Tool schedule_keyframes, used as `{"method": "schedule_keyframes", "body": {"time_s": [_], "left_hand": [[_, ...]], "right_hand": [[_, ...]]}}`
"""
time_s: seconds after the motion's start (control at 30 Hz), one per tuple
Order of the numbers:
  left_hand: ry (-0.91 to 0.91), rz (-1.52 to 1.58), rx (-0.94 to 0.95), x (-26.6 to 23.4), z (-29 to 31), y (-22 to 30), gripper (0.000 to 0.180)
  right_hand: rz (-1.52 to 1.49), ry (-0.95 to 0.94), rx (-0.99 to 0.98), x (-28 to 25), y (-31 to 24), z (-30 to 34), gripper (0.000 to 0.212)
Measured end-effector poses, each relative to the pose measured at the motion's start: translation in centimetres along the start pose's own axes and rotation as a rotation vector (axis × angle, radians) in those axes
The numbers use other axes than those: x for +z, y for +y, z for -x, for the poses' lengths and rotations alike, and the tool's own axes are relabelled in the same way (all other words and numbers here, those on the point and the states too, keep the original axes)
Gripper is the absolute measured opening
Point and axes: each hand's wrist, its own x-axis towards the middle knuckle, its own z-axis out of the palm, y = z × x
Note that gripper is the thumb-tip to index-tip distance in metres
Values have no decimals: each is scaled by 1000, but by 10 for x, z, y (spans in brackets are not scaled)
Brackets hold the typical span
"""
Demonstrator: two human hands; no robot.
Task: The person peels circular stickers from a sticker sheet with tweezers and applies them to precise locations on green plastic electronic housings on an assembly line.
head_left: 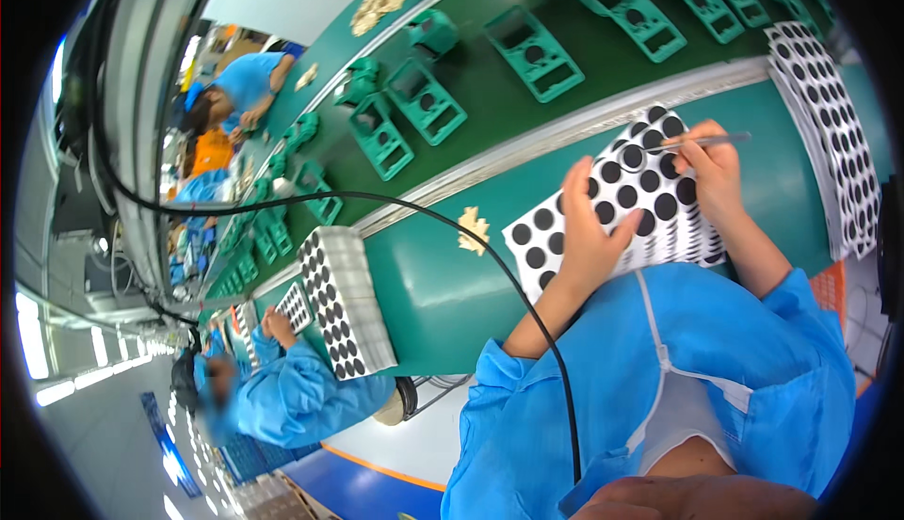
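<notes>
White sheets of black round stickers lie on the green bench in front of me. My left hand rests on the top sheet, fingers stretched out and thumb apart, with nothing in its grip. Over the sheet's far right part, my right hand pinches a pair of thin metal tweezers. Their tips reach in among the black discs near the sheet's far edge, where the paper looks slightly lifted. I cannot make out whether a disc is between the tips.
Beyond a metal rail, green plastic housings stand on a green conveyor. Tall sticker stacks stand right and left. Crumpled tan scraps lie on the bench. A black cable crosses the view. A co-worker sits at left.
</notes>
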Motion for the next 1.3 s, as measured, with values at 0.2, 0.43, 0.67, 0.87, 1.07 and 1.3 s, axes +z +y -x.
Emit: {"method": "schedule_keyframes", "body": {"time_s": [0.2, 0.43, 0.67, 0.87, 1.07, 1.3], "left_hand": [[548, -401, -236, -138, -62, -103, 45], [427, -303, -610, -246, -100, -199, 58], [386, 61, -759, -242, -105, -175, 70], [425, 63, -495, -225, -71, -128, 74], [90, 203, -379, -108, -22, -15, 79], [-179, 146, -570, -38, 11, 23, 74]], "right_hand": [[115, 0, -22, -10, 11, 5, 2], [109, -43, -19, -3, 4, 6, 3], [105, -44, 2, -4, 6, 6, 2], [92, -34, 34, 3, -5, 6, 2], [-54, 78, 9, -10, 0, -3, 6], [-297, 29, 69, -3, -3, 1, 7]]}}
